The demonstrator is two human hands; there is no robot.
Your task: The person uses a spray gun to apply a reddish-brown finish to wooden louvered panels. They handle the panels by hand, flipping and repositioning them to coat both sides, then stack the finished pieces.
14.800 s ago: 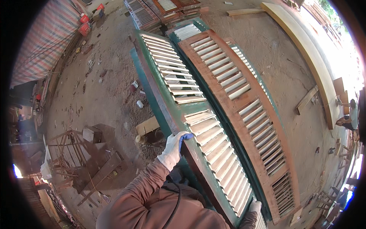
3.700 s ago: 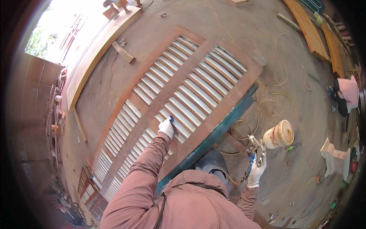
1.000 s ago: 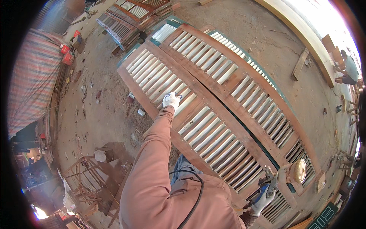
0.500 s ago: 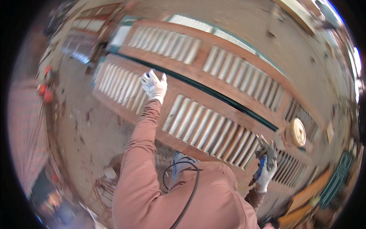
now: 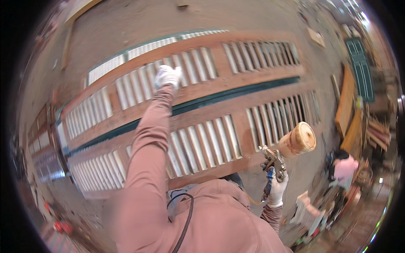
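My left hand [image 5: 168, 78], in a white glove, is over the pale slats of the farther brown louvred shutter [image 5: 220, 63]. Its thumb stands apart from the fingers, which are somewhat blurred; I see nothing held, and cannot tell whether it touches the slats. The nearer louvred shutter [image 5: 244, 126] lies alongside, with a dark green edge [image 5: 219, 96] running between the two. At the right, my gloved right hand [image 5: 278, 190] is wrapped round a metal spray gun [image 5: 274, 160]. The gun's stained cream cup [image 5: 298, 139] is tilted above the near shutter's right part.
Behind the far shutter shows another panel with green edges and white slats [image 5: 152, 47]. A green panel [image 5: 360, 67] and orange-brown boards [image 5: 346, 101] lie at the right. A person in pink [image 5: 345, 168] is at the lower right. A thin hose [image 5: 255, 201] trails near the gun.
My view has turned, so the shutters slant the other way. My left hand has gone from the near shutter to the far one. The spray gun, still in my right hand, shows more fully.
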